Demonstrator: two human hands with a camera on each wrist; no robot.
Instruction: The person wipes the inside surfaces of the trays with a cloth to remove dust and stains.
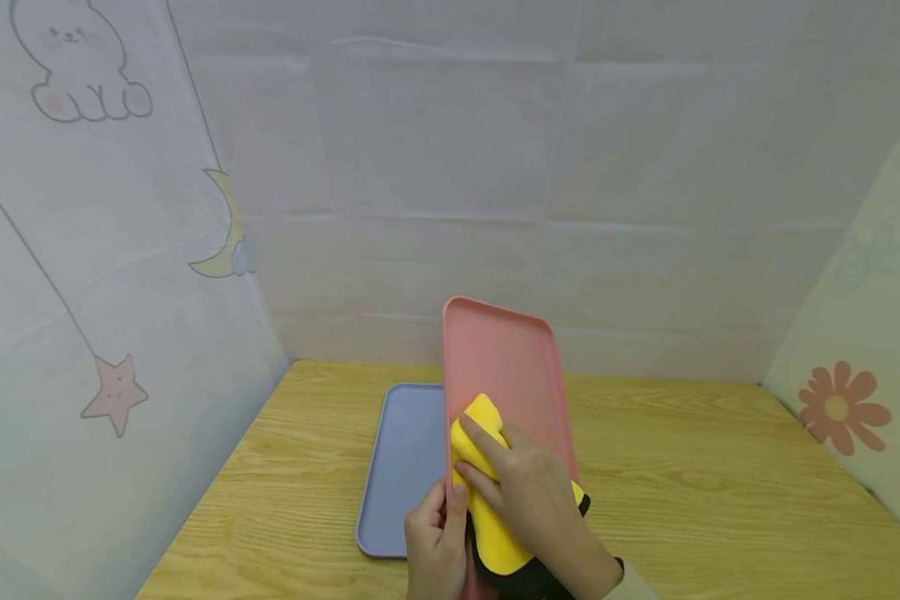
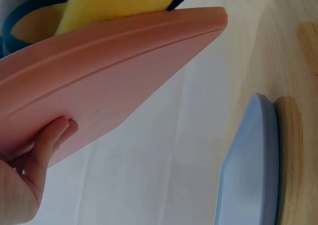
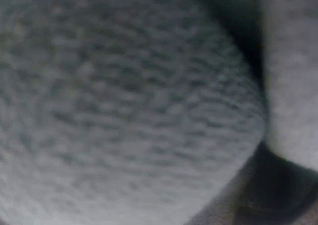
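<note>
Lower centre: left hand [image 1: 437, 540] grips pink tray [image 1: 508, 354], probably light, stiff, best edge-held; right hand [image 1: 531, 490], fingers extended, presses yellow cloth [image 1: 492, 533].

Yellow cloth [image 1: 489, 529] on tilted pink tray [image 1: 506, 358]

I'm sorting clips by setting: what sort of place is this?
Probably a small indoor tabletop booth: a wood-grain table with creased, sheet-like walls behind and at both sides, printed with childlike pictures such as a star and a flower.
</note>
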